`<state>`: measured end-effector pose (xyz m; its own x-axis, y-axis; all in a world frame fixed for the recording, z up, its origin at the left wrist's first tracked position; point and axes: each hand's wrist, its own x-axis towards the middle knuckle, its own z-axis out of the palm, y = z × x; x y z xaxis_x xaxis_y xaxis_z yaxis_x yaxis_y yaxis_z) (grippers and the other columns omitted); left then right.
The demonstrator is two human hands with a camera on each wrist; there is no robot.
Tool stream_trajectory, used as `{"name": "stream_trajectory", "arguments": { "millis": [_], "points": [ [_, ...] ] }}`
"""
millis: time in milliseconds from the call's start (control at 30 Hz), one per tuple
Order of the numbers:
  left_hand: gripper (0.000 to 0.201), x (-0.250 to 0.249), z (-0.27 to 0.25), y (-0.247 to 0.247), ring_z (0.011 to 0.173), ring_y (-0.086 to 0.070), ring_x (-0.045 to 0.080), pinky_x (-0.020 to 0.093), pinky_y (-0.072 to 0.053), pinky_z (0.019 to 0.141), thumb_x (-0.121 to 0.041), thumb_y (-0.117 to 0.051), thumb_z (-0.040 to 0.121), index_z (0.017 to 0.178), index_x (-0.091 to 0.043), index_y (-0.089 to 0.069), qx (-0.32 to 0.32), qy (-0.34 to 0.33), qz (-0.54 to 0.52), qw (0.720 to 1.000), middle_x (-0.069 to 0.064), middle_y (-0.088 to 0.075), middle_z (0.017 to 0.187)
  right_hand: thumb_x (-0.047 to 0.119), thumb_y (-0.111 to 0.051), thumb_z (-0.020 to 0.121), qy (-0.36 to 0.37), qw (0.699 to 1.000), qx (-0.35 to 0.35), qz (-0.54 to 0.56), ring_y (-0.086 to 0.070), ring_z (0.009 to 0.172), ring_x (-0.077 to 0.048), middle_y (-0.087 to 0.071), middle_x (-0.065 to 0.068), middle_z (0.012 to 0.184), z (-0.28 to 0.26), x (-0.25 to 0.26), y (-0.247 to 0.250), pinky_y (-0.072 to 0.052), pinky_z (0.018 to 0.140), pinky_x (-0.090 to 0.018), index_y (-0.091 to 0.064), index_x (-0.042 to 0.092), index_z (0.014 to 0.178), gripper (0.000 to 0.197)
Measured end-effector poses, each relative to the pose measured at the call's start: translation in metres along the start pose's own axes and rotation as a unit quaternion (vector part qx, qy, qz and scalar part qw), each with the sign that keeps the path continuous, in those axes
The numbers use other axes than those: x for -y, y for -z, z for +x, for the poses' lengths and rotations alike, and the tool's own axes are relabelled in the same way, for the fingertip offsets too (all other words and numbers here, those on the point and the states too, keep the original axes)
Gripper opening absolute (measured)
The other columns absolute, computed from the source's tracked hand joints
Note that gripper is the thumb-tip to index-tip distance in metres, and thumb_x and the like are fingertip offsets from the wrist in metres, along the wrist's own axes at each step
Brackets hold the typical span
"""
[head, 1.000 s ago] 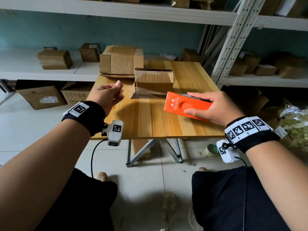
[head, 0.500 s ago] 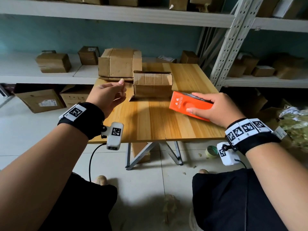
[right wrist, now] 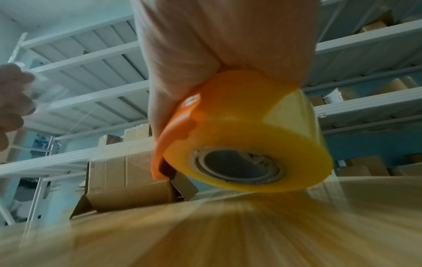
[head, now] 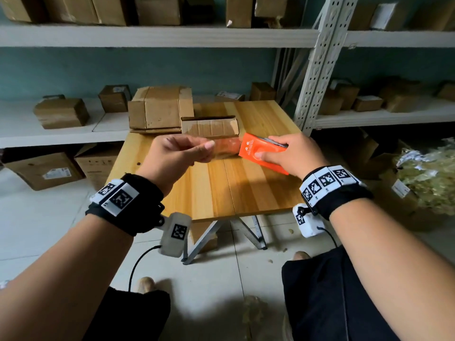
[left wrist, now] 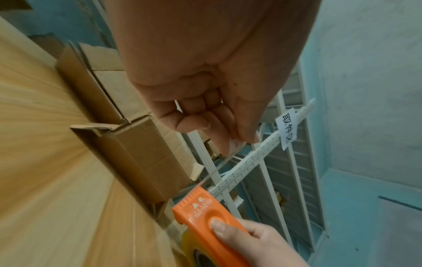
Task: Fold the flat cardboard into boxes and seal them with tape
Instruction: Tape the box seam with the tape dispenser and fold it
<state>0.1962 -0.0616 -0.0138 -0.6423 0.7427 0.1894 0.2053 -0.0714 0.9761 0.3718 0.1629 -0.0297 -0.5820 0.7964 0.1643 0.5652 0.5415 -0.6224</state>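
A pale tiled floor (head: 221, 286) runs under the wooden worktop (head: 221, 188). Above it the left hand (head: 177, 153) pinches the clear tape end (head: 226, 146), and the right hand (head: 295, 153) grips the orange tape dispenser (head: 258, 151). Beyond them on the worktop sits the folded cardboard box (head: 209, 126), beside flat cardboard (head: 160, 109), with box-laden shelves (head: 157, 35) against a teal wall.

We see white metal shelving (head: 157, 35) across the top of the frame, stacked with brown parcels (head: 61, 113). At lower left, labelled cartons (head: 46, 172) sit on the tiled floor (head: 221, 279). At the right edge lies a heap of crumpled packing material (head: 428, 173). A small tape roll (head: 299, 255) rests under the table (head: 246, 193).
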Motion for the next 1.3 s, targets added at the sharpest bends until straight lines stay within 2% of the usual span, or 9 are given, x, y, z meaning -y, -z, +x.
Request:
{"name": "stream_trajectory", "arguments": {
  "millis": [300,467,600,733,833,900,1000,1167,1300],
  "points": [
    [0.009,-0.007,-0.008,-0.023,0.07,-0.07,0.009,0.014,-0.052,0.061,-0.014,-0.079,0.088,0.09,-0.005,-0.077,0.079,-0.002,0.021,0.997,0.005,-0.078,0.084,0.058,-0.086,0.077,-0.021,1.0,0.012,-0.001,-0.066,0.112,-0.022,-0.069,0.003,0.134,-0.006,0.009,-0.003,-0.054,0.1,-0.042,-0.064,0.031,0.143,0.075],
    [0.009,-0.039,-0.022,-0.021,0.069,-0.06,0.014,0.028,-0.052,0.073,-0.017,-0.075,0.092,0.083,-0.015,-0.077,0.256,-0.089,-0.232,0.934,0.001,-0.068,0.077,0.067,-0.077,0.079,-0.041,0.99,-0.013,-0.133,-0.067,0.108,-0.031,-0.073,-0.006,0.123,0.002,0.001,-0.006,-0.054,0.094,-0.039,-0.067,0.024,0.135,0.071],
    [0.005,-0.032,-0.025,-0.005,0.079,-0.064,0.02,0.047,-0.053,0.094,-0.015,-0.074,0.092,0.087,-0.014,-0.072,0.198,-0.067,-0.235,0.949,0.008,-0.064,0.083,0.07,-0.079,0.077,-0.048,0.996,0.044,-0.066,-0.061,0.13,-0.025,-0.062,-0.001,0.147,0.007,-0.008,-0.005,-0.048,0.107,-0.038,-0.054,0.023,0.151,0.091],
    [0.013,-0.026,-0.021,0.0,0.091,-0.063,0.026,0.053,-0.053,0.103,-0.016,-0.061,0.095,0.084,-0.014,-0.066,0.164,0.015,-0.278,0.947,0.01,-0.064,0.089,0.083,-0.068,0.077,0.003,1.0,0.017,0.022,-0.057,0.124,-0.024,-0.061,-0.004,0.132,-0.003,0.012,0.001,-0.046,0.098,-0.039,-0.065,0.037,0.133,0.072],
    [0.037,-0.033,-0.023,-0.003,0.078,-0.066,0.021,0.05,-0.052,0.097,-0.012,-0.045,0.1,0.07,-0.017,-0.067,0.196,0.004,-0.355,0.914,0.001,-0.066,0.076,0.064,-0.067,0.092,0.091,0.991,-0.024,0.091,-0.052,0.131,-0.013,-0.057,0.004,0.142,-0.015,0.044,0.022,-0.041,0.103,-0.033,-0.065,0.035,0.139,0.055],
    [0.028,-0.034,-0.02,-0.005,0.072,-0.061,0.023,0.047,-0.052,0.088,-0.011,-0.046,0.098,0.072,-0.012,-0.059,0.203,0.014,-0.41,0.889,0.002,-0.058,0.072,0.053,-0.068,0.096,0.125,0.978,-0.038,0.165,-0.059,0.12,-0.004,-0.066,0.009,0.13,-0.021,0.075,0.039,-0.045,0.103,-0.029,-0.07,0.032,0.132,0.041],
    [0.013,-0.043,-0.001,-0.011,0.072,-0.045,0.021,0.049,-0.054,0.085,-0.016,-0.053,0.093,0.081,-0.012,-0.049,0.182,0.044,-0.472,0.861,0.001,-0.044,0.076,0.051,-0.064,0.099,0.136,0.959,0.055,0.245,-0.07,0.108,-0.008,-0.077,0.006,0.114,-0.021,0.122,0.056,-0.052,0.102,-0.032,-0.075,0.025,0.118,0.034],
    [0.029,-0.068,0.039,-0.013,0.092,-0.067,0.028,0.052,-0.049,0.104,-0.022,-0.044,0.098,0.092,-0.005,-0.066,0.191,0.031,-0.458,0.867,0.008,-0.065,0.095,0.058,-0.053,0.098,0.145,0.899,0.267,0.314,-0.071,0.118,-0.027,-0.075,-0.01,0.125,0.0,0.149,0.057,-0.058,0.099,-0.044,-0.067,0.015,0.135,0.058],
    [0.02,-0.046,0.058,-0.003,0.072,-0.059,0.024,0.053,-0.055,0.097,-0.025,-0.054,0.094,0.082,-0.009,-0.053,0.182,0.048,-0.496,0.848,0.004,-0.051,0.073,0.058,-0.059,0.088,0.131,0.915,0.28,0.259,-0.074,0.106,-0.008,-0.08,0.011,0.107,0.021,0.135,0.036,-0.055,0.088,-0.026,-0.072,0.027,0.115,0.043]
  ]
}}
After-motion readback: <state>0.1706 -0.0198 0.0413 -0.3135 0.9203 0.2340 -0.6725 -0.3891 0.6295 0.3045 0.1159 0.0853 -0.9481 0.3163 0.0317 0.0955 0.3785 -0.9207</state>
